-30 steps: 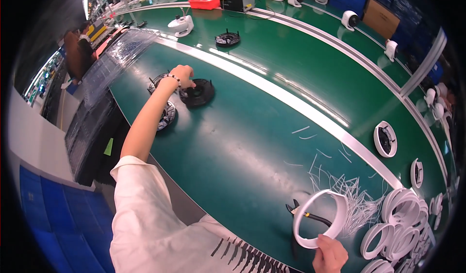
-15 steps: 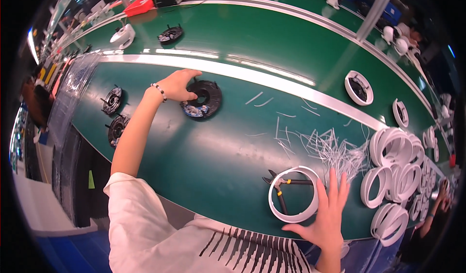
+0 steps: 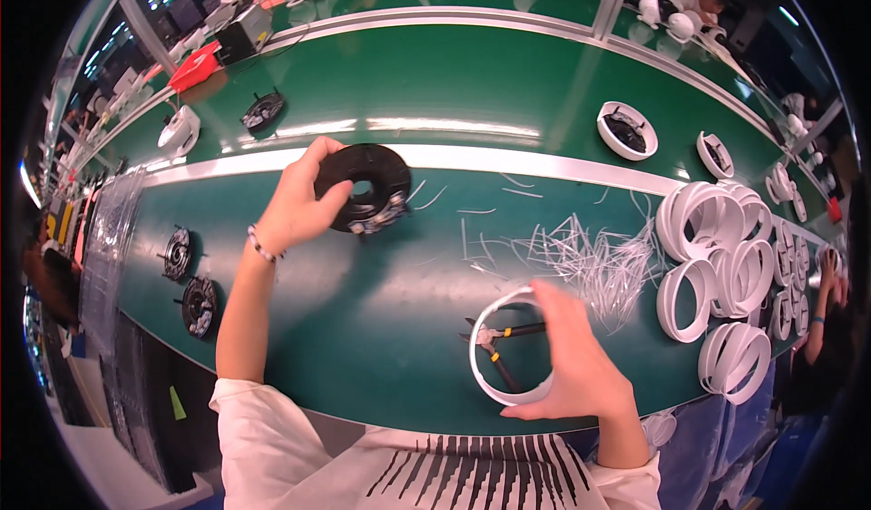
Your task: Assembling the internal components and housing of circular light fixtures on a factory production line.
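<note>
My left hand (image 3: 299,201) grips a round black part (image 3: 386,170) by its left side, thumb near the centre hole. Small electronic pieces show along the part's lower right edge, and it appears raised above the green work surface. On the near side, my right hand (image 3: 581,360) is closed round the right side of a white plastic ring (image 3: 478,371), thumb at the bottom and fingers at the top. Through the ring I see side cutters (image 3: 522,330) with black and yellow handles. Whether the ring touches the surface I cannot tell.
Thin white plastic strips (image 3: 594,265) lie heaped right of centre. Beside them stand several white rings (image 3: 689,297) in clusters. Two black round parts (image 3: 200,306) rest at the left. Beyond a pale rail (image 3: 535,167), a green belt (image 3: 435,74) carries white and black parts.
My left hand has lifted the black part and tilted it. My right hand, spread beside the white ring before, has closed on it. The whole view has shifted.
</note>
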`<state>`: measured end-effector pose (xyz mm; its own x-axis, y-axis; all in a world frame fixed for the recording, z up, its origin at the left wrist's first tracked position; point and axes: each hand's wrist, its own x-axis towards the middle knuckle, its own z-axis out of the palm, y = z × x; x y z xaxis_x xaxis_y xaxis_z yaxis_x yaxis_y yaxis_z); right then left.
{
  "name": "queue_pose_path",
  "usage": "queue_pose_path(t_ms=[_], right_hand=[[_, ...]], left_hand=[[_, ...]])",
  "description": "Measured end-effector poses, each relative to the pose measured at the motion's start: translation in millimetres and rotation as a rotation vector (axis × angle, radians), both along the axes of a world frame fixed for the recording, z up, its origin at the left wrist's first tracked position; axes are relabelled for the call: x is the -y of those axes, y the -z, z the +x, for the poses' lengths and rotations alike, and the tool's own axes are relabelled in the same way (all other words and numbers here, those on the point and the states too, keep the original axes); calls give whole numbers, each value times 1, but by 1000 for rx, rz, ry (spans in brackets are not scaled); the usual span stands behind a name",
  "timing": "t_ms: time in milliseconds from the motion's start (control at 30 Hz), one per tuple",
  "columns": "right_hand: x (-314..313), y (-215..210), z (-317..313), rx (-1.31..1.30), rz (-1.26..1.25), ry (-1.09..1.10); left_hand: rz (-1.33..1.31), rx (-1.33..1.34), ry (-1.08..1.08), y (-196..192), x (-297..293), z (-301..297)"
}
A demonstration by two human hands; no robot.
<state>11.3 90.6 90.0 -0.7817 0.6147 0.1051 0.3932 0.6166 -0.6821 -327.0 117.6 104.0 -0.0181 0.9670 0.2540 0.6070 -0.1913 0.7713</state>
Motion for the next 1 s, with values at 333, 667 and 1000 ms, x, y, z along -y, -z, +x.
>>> queue_pose_path(t_ms=[333,667,1000], right_hand=[[-51,31,-27,-940,-366,529],[-41,33,-19,-434,-9,481],[-52,43,-9,-672,-155,382]], left_hand=[[-48,859,317,52,-22,165],[-754,1636,570,53,-33,158],[-706,1562,412,49,-28,171]])
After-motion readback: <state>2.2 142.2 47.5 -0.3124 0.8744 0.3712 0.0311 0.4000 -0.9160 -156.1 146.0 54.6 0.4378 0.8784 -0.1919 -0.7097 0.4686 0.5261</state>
